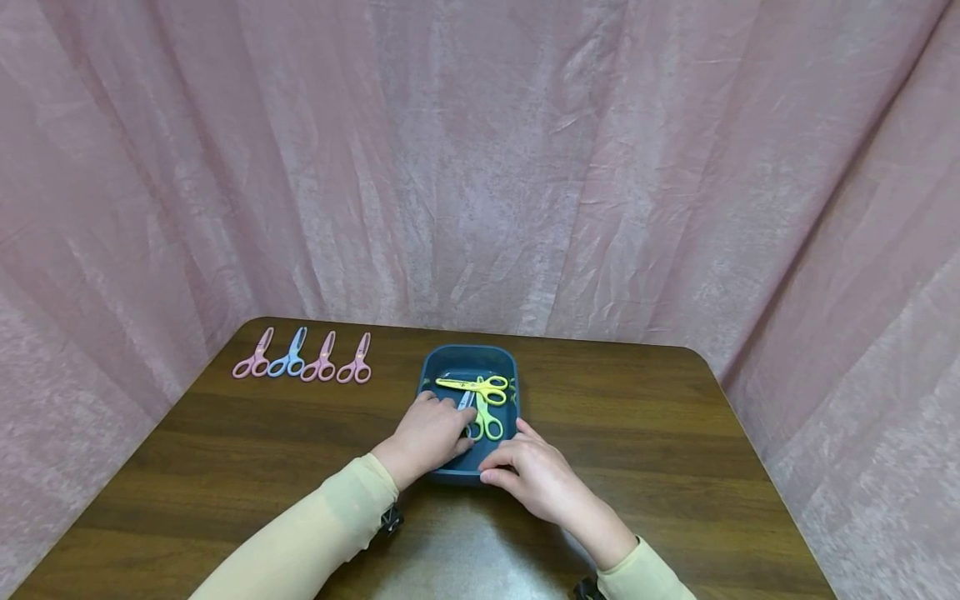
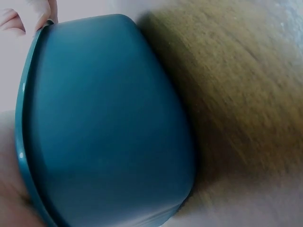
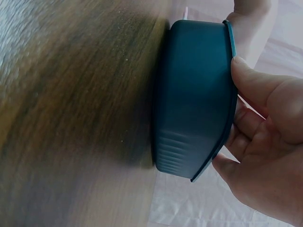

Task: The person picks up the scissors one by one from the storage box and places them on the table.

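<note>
- Yellow scissors [image 1: 476,386] lie across yellow-green scissors [image 1: 482,408] in your teal bin [image 1: 468,357]; light-bladed scissors [image 1: 466,401] partly covered.
- Dark marks on yellow blade too small to read.
- Your left hand [image 1: 429,429]: inside bin, over scissors; can't tell if pinching.
- Your right hand [image 1: 536,471]: thumb and fingers pinching bin's near right corner rim.

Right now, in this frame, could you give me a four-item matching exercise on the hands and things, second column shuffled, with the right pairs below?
Column one
1. Tray
2. Left hand
3. Right hand
4. Leftmost scissors

Column two
A. pink, lying on the tabletop
B. at the tray's near right corner
C. dark teal, with yellow scissors inside
D. reaching into the tray

Right pairs: 1-C, 2-D, 3-B, 4-A
</note>
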A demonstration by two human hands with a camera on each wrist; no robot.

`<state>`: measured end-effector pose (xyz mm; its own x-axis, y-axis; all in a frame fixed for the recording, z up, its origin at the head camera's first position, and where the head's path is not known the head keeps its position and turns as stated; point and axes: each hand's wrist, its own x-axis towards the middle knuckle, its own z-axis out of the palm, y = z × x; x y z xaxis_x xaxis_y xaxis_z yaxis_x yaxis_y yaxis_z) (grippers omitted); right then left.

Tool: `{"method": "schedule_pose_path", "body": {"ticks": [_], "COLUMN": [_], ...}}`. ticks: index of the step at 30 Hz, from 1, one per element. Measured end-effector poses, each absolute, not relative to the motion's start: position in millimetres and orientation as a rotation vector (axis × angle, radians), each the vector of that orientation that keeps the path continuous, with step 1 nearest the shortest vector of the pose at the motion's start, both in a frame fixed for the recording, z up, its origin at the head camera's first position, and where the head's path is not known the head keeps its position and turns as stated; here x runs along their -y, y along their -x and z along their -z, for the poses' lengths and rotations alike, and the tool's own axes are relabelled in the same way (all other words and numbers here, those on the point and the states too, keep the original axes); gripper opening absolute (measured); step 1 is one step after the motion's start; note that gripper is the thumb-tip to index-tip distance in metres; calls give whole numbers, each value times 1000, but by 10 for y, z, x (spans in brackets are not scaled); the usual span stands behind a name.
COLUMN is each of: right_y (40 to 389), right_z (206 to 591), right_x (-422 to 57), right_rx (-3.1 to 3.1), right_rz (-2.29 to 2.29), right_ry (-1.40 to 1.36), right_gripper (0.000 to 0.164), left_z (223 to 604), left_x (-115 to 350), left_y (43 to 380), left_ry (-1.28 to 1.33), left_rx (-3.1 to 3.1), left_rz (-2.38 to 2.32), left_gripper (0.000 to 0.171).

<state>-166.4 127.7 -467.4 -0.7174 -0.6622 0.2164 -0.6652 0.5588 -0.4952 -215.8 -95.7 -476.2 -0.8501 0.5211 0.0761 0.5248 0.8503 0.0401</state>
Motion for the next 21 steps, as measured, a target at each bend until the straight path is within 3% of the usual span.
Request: {"method": "schedule_pose_path", "body": {"ticks": [6, 21], "right_y": [1664, 1665], "right_z": [4677, 4681], "right_x": [-1289, -1278], "right_rx": [2754, 2756], "right_rz": [-874, -872], "right_ry": [-1189, -1190], "right_gripper": [7, 6], "left_z": [4770, 4727], "left_x": [967, 984], "left_y": [2179, 2134], "left_ry": [846, 805], "left_rx": [2982, 2954], "left_rz": [109, 194], "left_gripper": [42, 29]}}
